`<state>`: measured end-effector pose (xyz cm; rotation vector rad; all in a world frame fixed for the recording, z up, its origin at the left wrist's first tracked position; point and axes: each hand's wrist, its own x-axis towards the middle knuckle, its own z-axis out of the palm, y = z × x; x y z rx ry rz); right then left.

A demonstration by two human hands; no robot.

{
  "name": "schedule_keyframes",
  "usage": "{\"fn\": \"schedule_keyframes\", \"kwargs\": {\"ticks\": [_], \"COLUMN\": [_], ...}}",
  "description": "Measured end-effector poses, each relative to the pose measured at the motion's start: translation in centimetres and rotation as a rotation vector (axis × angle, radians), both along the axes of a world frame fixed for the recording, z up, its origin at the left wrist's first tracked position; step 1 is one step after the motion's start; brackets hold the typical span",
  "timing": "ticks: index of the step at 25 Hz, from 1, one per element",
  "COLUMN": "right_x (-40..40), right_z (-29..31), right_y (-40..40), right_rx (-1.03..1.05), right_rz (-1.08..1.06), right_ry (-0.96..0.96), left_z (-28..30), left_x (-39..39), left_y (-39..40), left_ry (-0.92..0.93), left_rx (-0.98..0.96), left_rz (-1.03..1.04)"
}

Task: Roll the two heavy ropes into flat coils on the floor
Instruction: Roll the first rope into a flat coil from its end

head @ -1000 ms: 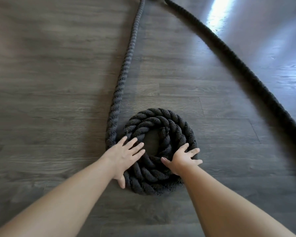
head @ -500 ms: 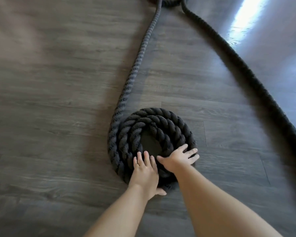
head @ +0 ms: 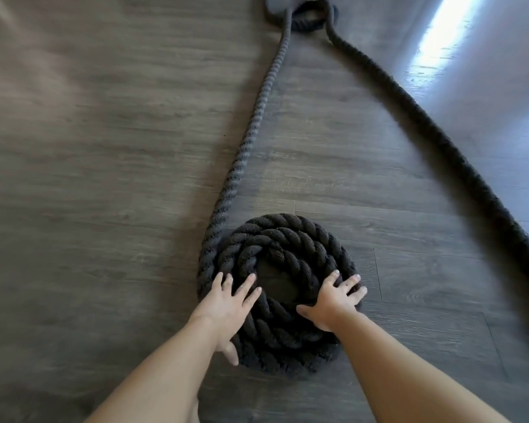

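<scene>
Both palms flat on coil [head: 283,242], fingers spread, no real clamp: left hand [head: 226,303] on near-left rim, right hand [head: 333,300] on near-right. Coil flat on wood floor [head: 89,193], tail [head: 251,123] running away. Second rope [head: 440,132] uncoiled, off right.

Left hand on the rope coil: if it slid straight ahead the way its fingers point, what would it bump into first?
Probably the far side of the coil. The left hand points up and slightly right, across the open middle hole, so the inner loops beyond seem to come first.
</scene>
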<state>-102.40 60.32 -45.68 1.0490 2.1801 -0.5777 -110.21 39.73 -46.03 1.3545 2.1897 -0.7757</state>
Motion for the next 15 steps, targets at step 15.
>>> {"fn": "schedule_keyframes", "kwargs": {"ticks": [15], "right_x": [-4.5], "right_z": [-1.1], "right_y": [-2.1], "right_rx": [0.005], "right_rz": [-0.263], "right_ry": [0.024], "left_z": [4.3], "left_x": [-5.4], "left_y": [11.1], "left_ry": [-0.146], "left_rx": [-0.083], "left_rz": [-0.154]}}
